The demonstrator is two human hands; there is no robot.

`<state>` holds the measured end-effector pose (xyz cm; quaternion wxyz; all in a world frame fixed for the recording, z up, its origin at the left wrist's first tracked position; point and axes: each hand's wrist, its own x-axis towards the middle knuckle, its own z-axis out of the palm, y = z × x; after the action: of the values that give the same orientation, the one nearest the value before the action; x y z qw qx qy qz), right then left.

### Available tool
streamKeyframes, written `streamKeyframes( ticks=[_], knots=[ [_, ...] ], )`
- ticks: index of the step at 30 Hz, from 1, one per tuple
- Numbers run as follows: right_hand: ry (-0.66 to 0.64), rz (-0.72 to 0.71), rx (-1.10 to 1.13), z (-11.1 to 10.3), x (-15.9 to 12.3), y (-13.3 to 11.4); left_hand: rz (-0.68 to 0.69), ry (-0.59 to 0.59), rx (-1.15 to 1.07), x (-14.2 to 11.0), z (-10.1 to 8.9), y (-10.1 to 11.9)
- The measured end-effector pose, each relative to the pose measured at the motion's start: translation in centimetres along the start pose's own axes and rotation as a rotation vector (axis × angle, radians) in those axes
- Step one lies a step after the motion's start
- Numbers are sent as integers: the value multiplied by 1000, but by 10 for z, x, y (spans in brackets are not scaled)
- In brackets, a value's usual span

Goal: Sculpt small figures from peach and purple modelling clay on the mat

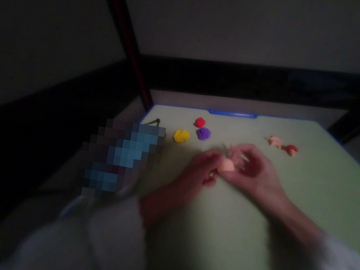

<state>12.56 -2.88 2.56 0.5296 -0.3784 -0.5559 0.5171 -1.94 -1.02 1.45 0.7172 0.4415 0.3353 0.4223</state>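
1. A small peach lump (227,166), apparently modelling clay, is held over a pale green, blue-edged counter (215,251); clock directions here are all taken from this lump.
2. By the left hand (203,164), extended from 8 o'clock, the lump is pinched on its 9 o'clock side in closed fingers, likely so that it is kept from turning.
3. By the right hand (258,171), extended from 4 o'clock, the lump is gripped as well, the thumb laid along its underside, seemingly as a support; the other fingers are curled and blurred, and their exact contact cannot be told.
4. A yellow lump (181,136) is seen at 10 o'clock; toward 11, a purple lump (203,133) and a red lump (199,122) are placed close together, each colour perhaps left separate to prevent mixing.
5. At 2 o'clock, a peach figure (274,141) and a red-and-peach piece (290,150) are set just beside each other, well apart from the hands, possibly so that their shapes are not pressed.
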Motion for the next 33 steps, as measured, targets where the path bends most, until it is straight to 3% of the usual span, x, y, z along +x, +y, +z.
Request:
streamKeyframes(
  ticks=[4, 14, 19, 33],
  knots=[
    [-95, 127, 58, -2, 2, 0, -57, -25, -50, -3, 2, 2],
    [-141, 369, 375, -8, 1, -2, -195, -63, -2, -4, 1, -1],
    [-169, 401, 403, -7, 1, -6, -249, -63, -75, -7, 2, 0],
    [-215, 392, 463, -7, -2, -10, -194, -127, -131, -7, -3, -6]
  ],
)
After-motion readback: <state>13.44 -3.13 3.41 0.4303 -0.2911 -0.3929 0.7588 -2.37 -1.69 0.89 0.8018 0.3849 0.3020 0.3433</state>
